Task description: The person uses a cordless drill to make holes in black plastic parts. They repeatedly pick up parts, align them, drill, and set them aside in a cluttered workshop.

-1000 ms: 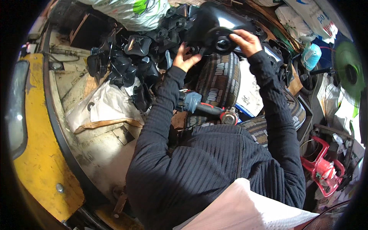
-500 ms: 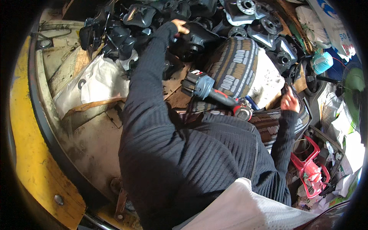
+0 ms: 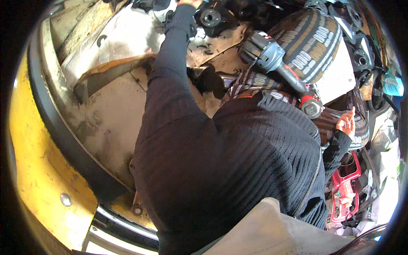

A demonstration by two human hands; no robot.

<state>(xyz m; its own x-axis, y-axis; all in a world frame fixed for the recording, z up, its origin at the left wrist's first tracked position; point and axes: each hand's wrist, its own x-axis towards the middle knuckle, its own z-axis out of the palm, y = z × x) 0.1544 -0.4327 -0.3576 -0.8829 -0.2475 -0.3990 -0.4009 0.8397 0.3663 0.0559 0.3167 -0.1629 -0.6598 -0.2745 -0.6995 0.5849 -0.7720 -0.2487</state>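
Reach is everything from where I stand: the person's left hand [image 3: 190, 2] is stretched far out, cut off at the top of the view, just beside a black moulded part [image 3: 216, 21] with a round flanged hub. I can't make out whether those fingers are wide, narrow or wrapped round something — too little of them shows. The right hand [image 3: 346, 123] is plainer, fingers loose and parted, nothing in them, close by the patterned trousers [image 3: 304, 46] on the person's right. Across the lap lies a cordless angle-head power tool [image 3: 280, 70], its battery end toward the black part and its round head near the white sheet [image 3: 340, 78]. To my mind, an arm that long wants a firm hold on the moulded body, since a grasp on the hub's ring alone could let the part swing. Lifting before drawing inward would spare it from snagging on the brown board [image 3: 229, 46] or the crumpled white sack [image 3: 123, 38]. I'd also have the thighs level, as a twist of the body might tip the tool off, and the idle right hand could well steady it — being free for that
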